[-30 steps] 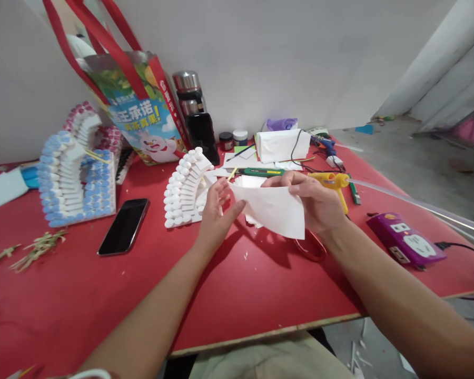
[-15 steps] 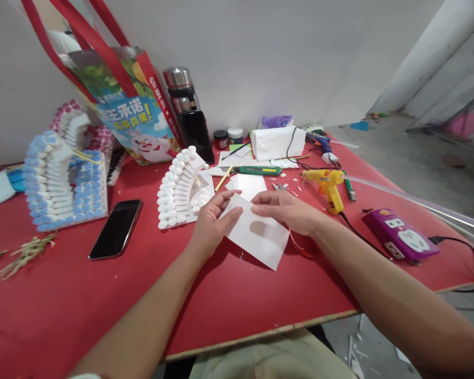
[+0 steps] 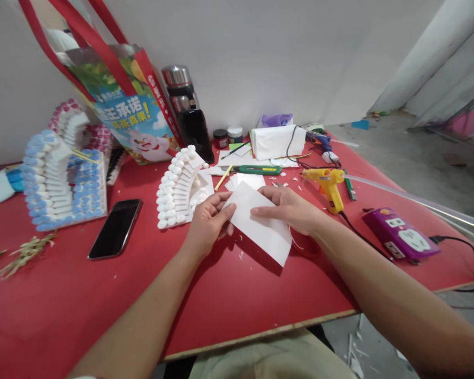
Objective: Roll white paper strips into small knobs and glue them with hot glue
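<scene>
A white sheet of card is held above the red table, tilted, between both hands. My left hand pinches its left edge, thumb on top and fingers beneath. On the upper right part, my right hand grips it with the thumb across the face and the other fingers behind. Just beyond the card lies a fanned stack of white strips. To the left of my left hand stands a curved white model with rounded white pieces along its edge.
Right of my hands lie a yellow glue gun and a purple power strip. A green cutter knife is behind the strips. On the left are a phone and a blue-and-white model; a shopping bag stands behind.
The card has turned a little and its near corner has shifted right. My left thumb has slid toward the card's left edge, and my right hand has taken more of the sheet.
</scene>
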Motion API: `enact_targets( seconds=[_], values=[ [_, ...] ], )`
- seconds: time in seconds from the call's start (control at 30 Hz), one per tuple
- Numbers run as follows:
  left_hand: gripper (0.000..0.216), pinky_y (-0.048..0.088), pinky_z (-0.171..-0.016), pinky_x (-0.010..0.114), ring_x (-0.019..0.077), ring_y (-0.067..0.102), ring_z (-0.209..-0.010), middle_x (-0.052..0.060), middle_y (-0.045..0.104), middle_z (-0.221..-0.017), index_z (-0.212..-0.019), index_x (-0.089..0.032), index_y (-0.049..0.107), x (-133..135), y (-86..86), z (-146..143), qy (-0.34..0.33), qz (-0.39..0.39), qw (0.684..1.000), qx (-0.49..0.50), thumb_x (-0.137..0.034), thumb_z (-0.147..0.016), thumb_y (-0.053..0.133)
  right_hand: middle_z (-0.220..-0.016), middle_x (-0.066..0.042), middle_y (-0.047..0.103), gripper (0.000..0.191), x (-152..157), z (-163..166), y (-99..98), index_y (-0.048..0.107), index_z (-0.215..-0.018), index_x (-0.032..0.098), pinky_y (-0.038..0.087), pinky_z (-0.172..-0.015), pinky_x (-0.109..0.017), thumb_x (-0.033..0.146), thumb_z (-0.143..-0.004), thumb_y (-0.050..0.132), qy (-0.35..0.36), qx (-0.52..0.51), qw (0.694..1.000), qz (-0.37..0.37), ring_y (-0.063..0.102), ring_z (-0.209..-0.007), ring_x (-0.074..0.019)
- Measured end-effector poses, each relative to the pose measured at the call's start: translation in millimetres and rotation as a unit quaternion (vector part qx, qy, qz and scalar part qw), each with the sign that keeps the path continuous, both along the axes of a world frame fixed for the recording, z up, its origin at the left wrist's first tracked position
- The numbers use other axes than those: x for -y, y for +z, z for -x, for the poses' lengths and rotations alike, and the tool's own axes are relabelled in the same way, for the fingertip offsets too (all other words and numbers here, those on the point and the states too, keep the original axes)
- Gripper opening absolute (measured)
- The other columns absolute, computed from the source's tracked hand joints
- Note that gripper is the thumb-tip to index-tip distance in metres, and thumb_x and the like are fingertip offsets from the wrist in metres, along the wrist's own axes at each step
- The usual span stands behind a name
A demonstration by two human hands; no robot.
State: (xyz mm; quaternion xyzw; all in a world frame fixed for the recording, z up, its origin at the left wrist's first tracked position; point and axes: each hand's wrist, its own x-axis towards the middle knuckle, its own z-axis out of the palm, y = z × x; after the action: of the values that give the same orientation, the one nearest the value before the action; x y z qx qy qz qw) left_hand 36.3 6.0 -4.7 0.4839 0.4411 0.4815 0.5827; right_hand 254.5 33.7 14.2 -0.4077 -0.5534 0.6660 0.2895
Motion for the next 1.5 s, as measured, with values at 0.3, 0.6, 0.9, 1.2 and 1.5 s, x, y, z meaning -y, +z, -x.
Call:
enact_targets(
  seconds=[0.3, 0.6, 0.9, 1.2, 1.5],
  values=[
    [0.032, 0.030, -0.037, 0.019, 0.0067, 0.051, -0.039, -0.003, 0.064, -0.068, -0.111, -0.018, 0.066, -3, -1.3, 3, 0.014, -0.010, 1.000, -0.001, -0.034, -0.085, 0.077, -0.097, -0.003, 0.076, 0.041, 2, -2, 9.0, 0.062, -0.123, 0.023, 0.057, -0.058, -0.025, 0.024, -0.084, 0.076, 0.012, 0.002, 1.000, -0.013, 0.070, -0.068, -0.0149],
    [0.034, 0.029, -0.037, 0.020, 0.0078, 0.053, -0.041, -0.002, 0.067, -0.070, -0.113, -0.018, 0.067, -3, -1.5, 3, 0.001, -0.012, 1.000, -0.011, -0.036, -0.086, 0.076, -0.102, -0.005, 0.078, 0.045, 0, -4, 1.8, 0.064, -0.130, 0.025, 0.059, -0.061, -0.027, 0.028, -0.086, 0.076, 0.019, -0.006, 1.000, -0.008, 0.074, -0.074, -0.0174],
    [0.020, 0.035, -0.041, 0.021, 0.0047, 0.046, -0.040, -0.001, 0.067, -0.069, -0.096, -0.016, 0.077, -4, -1.1, 3, 0.023, -0.003, 0.999, 0.048, -0.028, -0.080, 0.080, -0.093, -0.003, 0.079, 0.037, -5, -4, -4.3, 0.074, -0.121, 0.024, 0.057, -0.065, -0.023, 0.035, -0.085, 0.079, -0.042, -0.099, 0.994, 0.025, 0.072, -0.074, -0.0137],
    [0.022, 0.032, -0.039, 0.020, 0.0057, 0.046, -0.042, -0.001, 0.066, -0.065, -0.102, -0.018, 0.080, -3, 0.5, 3, 0.015, 0.017, 0.998, 0.057, -0.026, -0.081, 0.076, -0.089, -0.004, 0.080, 0.025, -3, 1, -5.5, 0.082, -0.100, 0.021, 0.054, -0.068, -0.027, 0.027, -0.075, 0.082, -0.077, -0.125, 0.989, 0.028, 0.070, -0.075, -0.0157],
    [0.040, 0.036, -0.034, 0.023, 0.0133, 0.057, -0.040, 0.004, 0.067, -0.063, -0.110, -0.010, 0.074, -4, 8.0, 7, -0.065, 0.062, 0.988, 0.125, -0.035, -0.080, 0.064, -0.064, 0.001, 0.063, 0.018, 4, -1, 1.4, 0.079, -0.090, 0.022, 0.031, -0.047, -0.023, 0.027, -0.086, 0.063, -0.060, -0.018, 0.995, -0.071, 0.047, -0.051, -0.0097]
  ],
)
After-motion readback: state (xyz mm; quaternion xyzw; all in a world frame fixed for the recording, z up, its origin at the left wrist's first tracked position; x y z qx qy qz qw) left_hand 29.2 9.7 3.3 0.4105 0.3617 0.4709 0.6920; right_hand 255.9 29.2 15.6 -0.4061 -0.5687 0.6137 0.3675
